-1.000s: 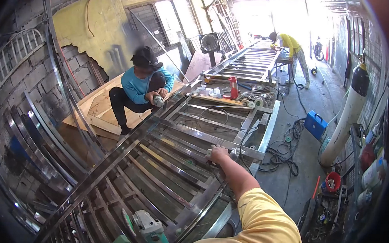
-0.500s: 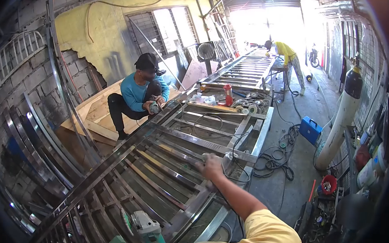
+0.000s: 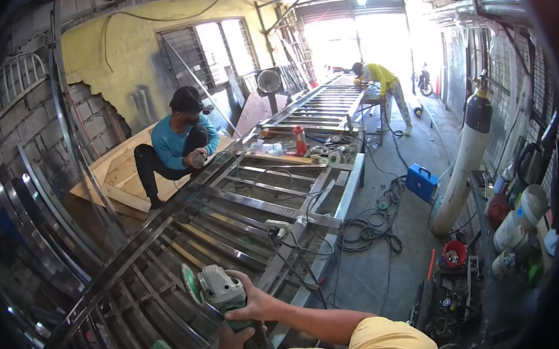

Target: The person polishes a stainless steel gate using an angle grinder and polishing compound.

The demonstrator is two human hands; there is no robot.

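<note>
An angle grinder (image 3: 221,286) with a pale grey head and green body is held over the metal frame, its green-edged disc (image 3: 191,284) facing left. My right hand (image 3: 254,299) grips the grinder from the right side, fingers closed over its body behind the head. Lower down, my left hand (image 3: 236,339) is wrapped around the green body, partly hidden at the bottom. Below them lies the barred metal frame (image 3: 271,207), with shiny rails and slats. A small grey tool or fitting (image 3: 278,229) with a cord rests on the frame beyond my hands.
To the left, a person in blue (image 3: 182,136) squats with a power tool. Another in yellow (image 3: 381,78) bends over the far frame. Cables (image 3: 372,231), a blue case (image 3: 422,182), a gas cylinder (image 3: 466,160) and a red bucket (image 3: 454,253) stand along the right.
My right hand has drawn back from beside the corded fitting on the frame and closed on the grinder. The grinder has risen slightly, and the view has shifted.
</note>
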